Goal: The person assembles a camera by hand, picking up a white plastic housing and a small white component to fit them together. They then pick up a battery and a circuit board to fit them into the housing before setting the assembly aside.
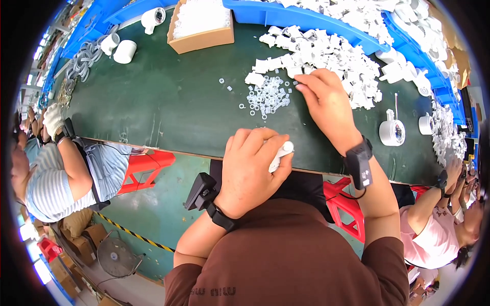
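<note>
My left hand (252, 166) is closed around a white plastic fitting (280, 154) at the near edge of the dark green table (168, 97). My right hand (326, 102) reaches forward, its fingertips resting on the table beside a cluster of small clear plastic rings (268, 97). Its fingers are curled together; whether a ring is pinched between them is hidden. A large heap of white plastic parts (321, 56) lies just beyond and to the right of that hand. Both wrists wear black strapped devices.
A cardboard box (200, 25) of white parts stands at the back. Blue bins (306, 18) line the far edge and right side. White tape rolls (392, 131) sit at right. Co-workers sit at left (56, 168) and right (444, 224). Red stools stand below the table.
</note>
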Tool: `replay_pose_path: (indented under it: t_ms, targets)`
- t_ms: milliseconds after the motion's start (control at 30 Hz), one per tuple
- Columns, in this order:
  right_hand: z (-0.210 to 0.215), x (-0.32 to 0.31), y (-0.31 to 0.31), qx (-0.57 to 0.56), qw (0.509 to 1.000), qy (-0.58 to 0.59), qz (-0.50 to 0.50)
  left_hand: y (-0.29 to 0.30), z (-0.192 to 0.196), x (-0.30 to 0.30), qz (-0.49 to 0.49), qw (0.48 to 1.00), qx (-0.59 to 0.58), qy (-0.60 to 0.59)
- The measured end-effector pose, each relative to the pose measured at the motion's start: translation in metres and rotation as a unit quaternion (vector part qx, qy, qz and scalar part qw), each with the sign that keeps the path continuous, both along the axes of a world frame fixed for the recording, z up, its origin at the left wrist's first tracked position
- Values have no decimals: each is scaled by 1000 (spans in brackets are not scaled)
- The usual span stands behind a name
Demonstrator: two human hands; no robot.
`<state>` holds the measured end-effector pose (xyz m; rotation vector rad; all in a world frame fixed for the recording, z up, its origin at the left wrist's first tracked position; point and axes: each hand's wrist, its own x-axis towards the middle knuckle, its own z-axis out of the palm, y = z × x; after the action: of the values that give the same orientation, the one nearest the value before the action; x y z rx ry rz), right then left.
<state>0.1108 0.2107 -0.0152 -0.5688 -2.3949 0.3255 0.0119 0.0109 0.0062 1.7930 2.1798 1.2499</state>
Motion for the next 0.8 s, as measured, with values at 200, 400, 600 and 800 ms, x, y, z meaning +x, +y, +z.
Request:
replay_pose_path:
  t_ms: [200, 400, 600, 800]
  targets:
    - [1, 2, -1, -8, 1000, 4, 6, -2, 0, 0, 1, 1000, 1, -17]
    - [50, 44, -46, -475, 872, -12, 122, -5, 1, -2, -6, 1000, -17, -11]
    - [33, 51, -75, -508, 845, 59, 155, -1, -4, -1, -11, 1000, -5, 0]
    - [28, 46, -80, -666, 728, 95, 133, 0, -11, 0, 0, 1000, 18, 6]
